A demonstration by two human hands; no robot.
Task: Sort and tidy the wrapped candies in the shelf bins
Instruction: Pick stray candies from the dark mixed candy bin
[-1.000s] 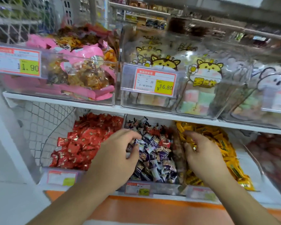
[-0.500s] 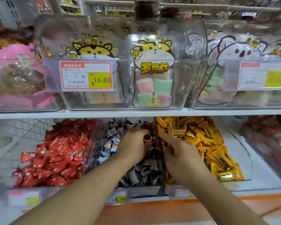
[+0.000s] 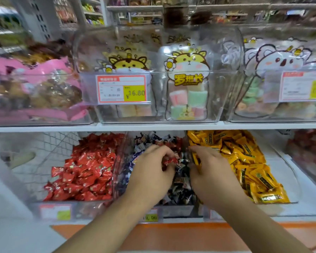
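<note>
Both hands moved closer in mid bin: L hand now pinches red candy, red bin lies to its left, R hand curled over dark candies, grip unclear.

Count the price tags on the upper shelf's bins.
2 readable: the 16.80 tag on the middle clear bin, and a blurred tag on the right bin. The pink-snack bin at left may carry one beyond the frame edge.

Right hand fingertips are hidden among the dark candies. Lower price tags are blurred, unreadable. Red bin is cut by the right edge.
</note>
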